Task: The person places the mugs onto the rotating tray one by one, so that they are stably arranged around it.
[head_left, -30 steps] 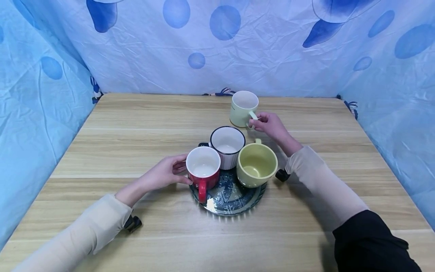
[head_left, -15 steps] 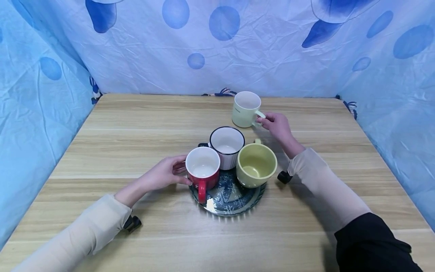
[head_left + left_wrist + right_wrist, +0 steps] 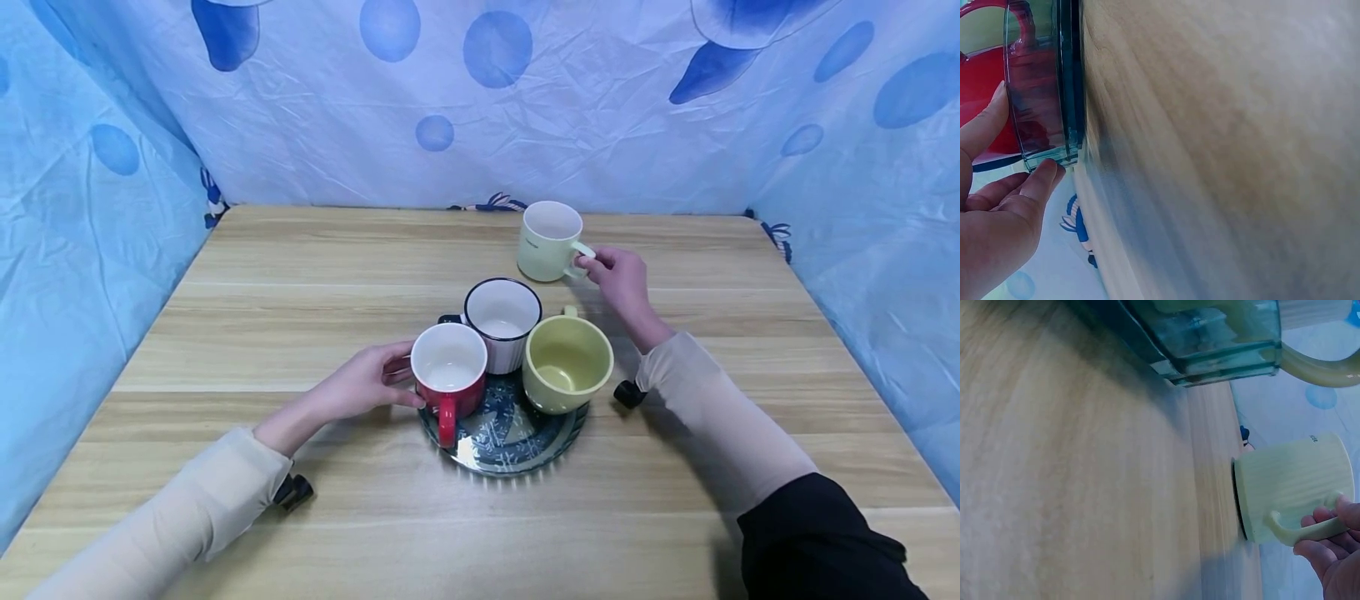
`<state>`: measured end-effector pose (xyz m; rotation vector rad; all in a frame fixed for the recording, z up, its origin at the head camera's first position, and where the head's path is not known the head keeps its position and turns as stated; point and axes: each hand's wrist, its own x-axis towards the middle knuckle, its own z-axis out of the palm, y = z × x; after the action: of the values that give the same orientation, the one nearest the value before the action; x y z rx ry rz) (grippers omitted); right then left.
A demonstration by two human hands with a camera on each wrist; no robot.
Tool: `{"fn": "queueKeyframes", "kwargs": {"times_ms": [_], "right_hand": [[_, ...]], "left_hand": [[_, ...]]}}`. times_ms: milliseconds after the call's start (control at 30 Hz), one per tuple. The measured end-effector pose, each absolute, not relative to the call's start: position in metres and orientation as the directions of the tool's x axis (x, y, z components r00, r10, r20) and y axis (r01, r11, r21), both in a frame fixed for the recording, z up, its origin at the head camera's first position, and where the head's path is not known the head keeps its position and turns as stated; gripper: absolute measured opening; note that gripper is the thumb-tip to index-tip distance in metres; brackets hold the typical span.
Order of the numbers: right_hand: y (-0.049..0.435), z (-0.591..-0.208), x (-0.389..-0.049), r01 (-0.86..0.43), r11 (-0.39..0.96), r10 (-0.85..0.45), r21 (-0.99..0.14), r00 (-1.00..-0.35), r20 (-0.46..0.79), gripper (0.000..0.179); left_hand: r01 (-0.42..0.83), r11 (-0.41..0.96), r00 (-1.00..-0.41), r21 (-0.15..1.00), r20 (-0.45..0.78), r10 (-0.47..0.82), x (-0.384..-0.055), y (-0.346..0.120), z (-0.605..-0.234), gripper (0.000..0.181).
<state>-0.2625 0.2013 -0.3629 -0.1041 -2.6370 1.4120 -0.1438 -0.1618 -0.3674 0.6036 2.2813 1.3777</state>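
My right hand (image 3: 622,275) pinches the handle of a pale green mug (image 3: 547,254) at the far side of the table. Thumb and fingers close on that handle in the right wrist view, with the mug (image 3: 1291,487) upright, its base close to the tabletop. A round clear glass dish (image 3: 510,467) holds a red mug (image 3: 471,402), a white mug with a black rim (image 3: 506,354) and a yellow-green mug (image 3: 551,398). My left hand (image 3: 367,379) rests beside the red mug, thumb and fingertips spread against the dish's outer wall (image 3: 1035,106).
The wooden table (image 3: 300,308) stretches around the dish. A blue patterned curtain (image 3: 337,125) hangs along the back and both sides. Small dark cords (image 3: 495,203) show at the table's back edge. The yellow-green mug's handle (image 3: 571,312) sticks out toward the pale green mug.
My right hand has moved the pale green mug a short way right, its handle turning slightly. The left hand, the dish and the three mugs in it have stayed put.
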Motion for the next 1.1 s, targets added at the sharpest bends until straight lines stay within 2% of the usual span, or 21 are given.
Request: {"fn": "queueKeyframes", "kwargs": {"times_ms": [400,567,800,1100], "right_hand": [[0.212,-0.358,-0.258,0.018,0.493,0.117,-0.870,-0.992,0.046,0.032],[0.213,-0.353,-0.255,-0.024,0.498,0.103,-0.867,-0.991,0.087,0.033],[0.216,-0.338,-0.242,-0.034,0.365,0.128,-0.931,-0.988,0.086,0.037],[0.227,-0.313,-0.219,-0.062,0.264,0.149,-0.962,-0.983,0.104,0.039]], "left_hand": [[0.169,0.441,-0.811,0.881,-0.130,0.570,-0.144,-0.161,-0.368,0.072],[0.184,0.459,-0.810,0.869,-0.131,0.572,-0.145,-0.161,-0.367,0.071],[0.220,0.477,-0.813,0.851,-0.111,0.572,-0.146,-0.161,-0.365,0.067],[0.228,0.482,-0.814,0.846,-0.106,0.571,-0.146,-0.161,-0.363,0.065]]}}
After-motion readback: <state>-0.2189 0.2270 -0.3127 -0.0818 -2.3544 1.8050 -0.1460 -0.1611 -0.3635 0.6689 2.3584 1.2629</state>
